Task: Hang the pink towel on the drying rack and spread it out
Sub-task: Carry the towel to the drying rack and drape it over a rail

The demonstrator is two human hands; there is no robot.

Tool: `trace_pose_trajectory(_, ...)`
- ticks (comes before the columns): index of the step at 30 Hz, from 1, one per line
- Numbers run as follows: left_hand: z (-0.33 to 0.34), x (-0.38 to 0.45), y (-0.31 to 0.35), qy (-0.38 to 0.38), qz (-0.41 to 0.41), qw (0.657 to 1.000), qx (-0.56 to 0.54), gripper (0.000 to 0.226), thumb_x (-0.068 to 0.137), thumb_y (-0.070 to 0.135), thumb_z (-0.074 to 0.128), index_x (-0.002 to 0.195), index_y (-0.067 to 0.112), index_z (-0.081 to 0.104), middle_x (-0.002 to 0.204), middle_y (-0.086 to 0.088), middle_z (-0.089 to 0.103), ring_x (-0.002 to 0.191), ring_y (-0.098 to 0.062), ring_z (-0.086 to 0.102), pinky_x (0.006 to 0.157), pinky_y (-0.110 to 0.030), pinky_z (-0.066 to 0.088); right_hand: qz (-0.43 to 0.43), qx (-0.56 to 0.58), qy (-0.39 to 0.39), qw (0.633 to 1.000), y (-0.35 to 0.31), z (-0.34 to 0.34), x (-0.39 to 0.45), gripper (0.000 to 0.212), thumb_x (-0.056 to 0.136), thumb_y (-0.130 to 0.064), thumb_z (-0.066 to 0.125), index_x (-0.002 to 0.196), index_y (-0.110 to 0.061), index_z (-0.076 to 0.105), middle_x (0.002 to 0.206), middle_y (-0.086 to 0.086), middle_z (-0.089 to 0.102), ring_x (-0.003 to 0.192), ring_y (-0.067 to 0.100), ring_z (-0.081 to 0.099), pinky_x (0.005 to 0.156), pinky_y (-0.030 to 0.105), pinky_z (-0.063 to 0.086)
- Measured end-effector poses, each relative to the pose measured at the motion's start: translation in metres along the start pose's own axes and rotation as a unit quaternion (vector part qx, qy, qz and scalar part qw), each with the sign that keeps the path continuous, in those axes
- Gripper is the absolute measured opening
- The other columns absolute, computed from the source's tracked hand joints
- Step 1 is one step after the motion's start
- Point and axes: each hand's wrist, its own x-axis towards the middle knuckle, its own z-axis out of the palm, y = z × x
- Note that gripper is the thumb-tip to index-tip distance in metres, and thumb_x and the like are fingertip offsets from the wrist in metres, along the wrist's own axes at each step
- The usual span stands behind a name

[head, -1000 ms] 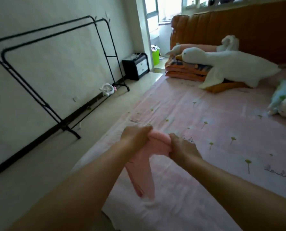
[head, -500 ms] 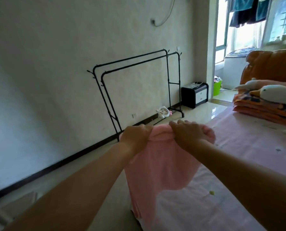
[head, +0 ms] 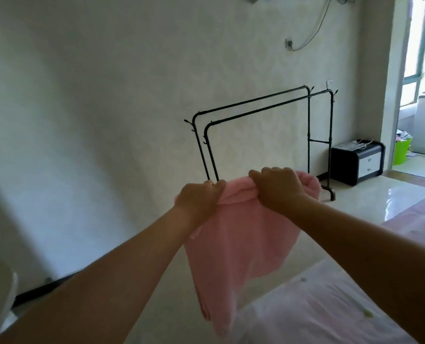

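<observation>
Pink towel (head: 236, 234) held up, pale wall (head: 94, 95), glossy floor (head: 390, 194)

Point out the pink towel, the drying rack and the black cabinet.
pink towel (head: 241, 234), head view, hanging middle.
drying rack (head: 268, 103), head view, front top bar.
black cabinet (head: 342, 165), head view, dark side panel.

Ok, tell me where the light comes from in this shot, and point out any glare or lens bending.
Head view: daylight enters at the right, with glare on the glossy floor; the wall at left is dim; the wide lens tilts the drying rack and stretches both forearms.
</observation>
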Motion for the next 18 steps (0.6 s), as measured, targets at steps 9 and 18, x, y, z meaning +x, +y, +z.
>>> trace_pose_trajectory(9,0.044,0.125,-0.093,0.023,-0.033,0.998,0.037,0.036,0.093,0.014,0.039,0.128,0.017,0.039,0.096,-0.01,0.061,0.065,-0.028,0.058,0.052,-0.033,0.032,-0.004,-0.015,0.05,0.999,0.027,0.059,0.156,0.018,0.092,-0.024,0.044,0.107,-0.024,0.053,0.088,0.001,0.065,0.076,0.023,0.066,0.062,0.032,0.038)
trace_pose_trajectory(18,0.103,0.209,-0.151,0.049,-0.025,0.998,0.037,0.035,0.094,0.016,0.04,0.128,0.017,0.04,0.099,-0.009,0.061,0.062,-0.026,0.053,0.053,-0.033,0.034,-0.012,-0.031,0.048,0.998,0.043,0.11,0.244,0.02,0.094,-0.028,0.043,0.112,-0.025,0.051,0.083,-0.002,0.061,0.071,0.018,0.062,0.063,0.031,0.045)
